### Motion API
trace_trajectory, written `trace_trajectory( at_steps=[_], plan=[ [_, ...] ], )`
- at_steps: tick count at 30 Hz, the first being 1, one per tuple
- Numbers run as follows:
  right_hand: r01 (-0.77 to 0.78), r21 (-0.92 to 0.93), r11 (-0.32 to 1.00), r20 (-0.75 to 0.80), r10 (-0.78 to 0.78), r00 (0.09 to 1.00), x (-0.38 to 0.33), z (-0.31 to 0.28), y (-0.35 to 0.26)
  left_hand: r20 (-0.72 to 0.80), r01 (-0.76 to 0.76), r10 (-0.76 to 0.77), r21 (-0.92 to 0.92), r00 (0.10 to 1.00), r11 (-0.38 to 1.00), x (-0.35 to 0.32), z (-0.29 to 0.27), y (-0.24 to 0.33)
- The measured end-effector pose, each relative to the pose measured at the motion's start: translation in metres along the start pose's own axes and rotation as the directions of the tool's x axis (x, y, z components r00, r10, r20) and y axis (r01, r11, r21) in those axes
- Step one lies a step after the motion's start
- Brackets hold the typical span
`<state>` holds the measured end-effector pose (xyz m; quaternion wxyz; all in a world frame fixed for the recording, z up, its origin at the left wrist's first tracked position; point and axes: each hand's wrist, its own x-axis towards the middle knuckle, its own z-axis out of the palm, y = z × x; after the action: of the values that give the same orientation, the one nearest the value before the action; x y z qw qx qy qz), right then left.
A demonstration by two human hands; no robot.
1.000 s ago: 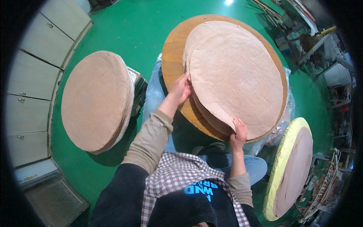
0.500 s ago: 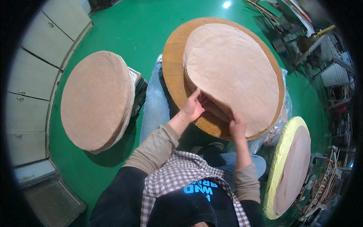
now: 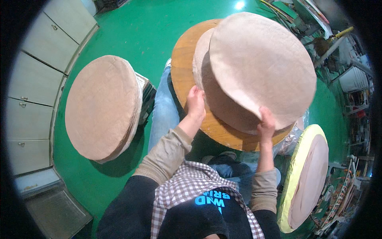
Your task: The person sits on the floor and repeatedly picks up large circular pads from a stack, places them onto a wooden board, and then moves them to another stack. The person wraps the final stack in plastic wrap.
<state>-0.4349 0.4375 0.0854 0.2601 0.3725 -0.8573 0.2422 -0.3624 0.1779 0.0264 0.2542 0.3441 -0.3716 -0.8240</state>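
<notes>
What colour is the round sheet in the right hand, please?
The sheet is pinkish beige, best seen in the head view.

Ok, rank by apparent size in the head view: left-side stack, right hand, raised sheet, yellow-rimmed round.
Largest to smallest:
1. Raised sheet
2. Left-side stack
3. Yellow-rimmed round
4. Right hand

Apparent size only; camera distance and viewing angle leave the true order of the first three unsure.

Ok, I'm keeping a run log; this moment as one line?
right grip: holding raised sheet by edge; left grip: at edge of stack; below stack: wooden board
</notes>
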Motion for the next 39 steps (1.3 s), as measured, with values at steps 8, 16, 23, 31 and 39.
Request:
trace_trajectory(
  at_steps=[8, 16, 23, 31, 39],
  plan=[
    [-0.225, 0.089, 0.97, 0.192, 0.205, 0.96, -0.058, 0.039, 0.011, -0.001, -0.136, 0.138, 0.181, 0.99, 0.974, 0.009, 0.001, 0.003],
    [-0.172, 0.018, 0.985, 0.193, 0.165, 0.967, -0.019, 0.08, -0.026, 0.003, 0.227, -0.234, -0.254, 0.972, 0.94, 0.016, 0.029, 0.002],
    [-0.177, 0.065, 0.982, 0.11, 0.169, 0.979, -0.033, 0.069, -0.008, 0.205, 0.103, -0.121, 0.096, 0.971, 0.99, 0.031, 0.028, 0.007],
    [-0.154, 0.032, 0.988, 0.122, 0.149, 0.981, 0.017, 0.115, -0.042, 0.114, 0.224, -0.21, -0.14, 0.971, 0.964, 0.042, 0.036, -0.017],
    [-0.041, -0.113, 0.993, 0.094, 0.052, 0.994, 0.016, 0.123, -0.055, 0.357, 0.309, -0.257, -0.096, 0.898, 0.946, 0.029, 0.05, 0.006]
  ],
)
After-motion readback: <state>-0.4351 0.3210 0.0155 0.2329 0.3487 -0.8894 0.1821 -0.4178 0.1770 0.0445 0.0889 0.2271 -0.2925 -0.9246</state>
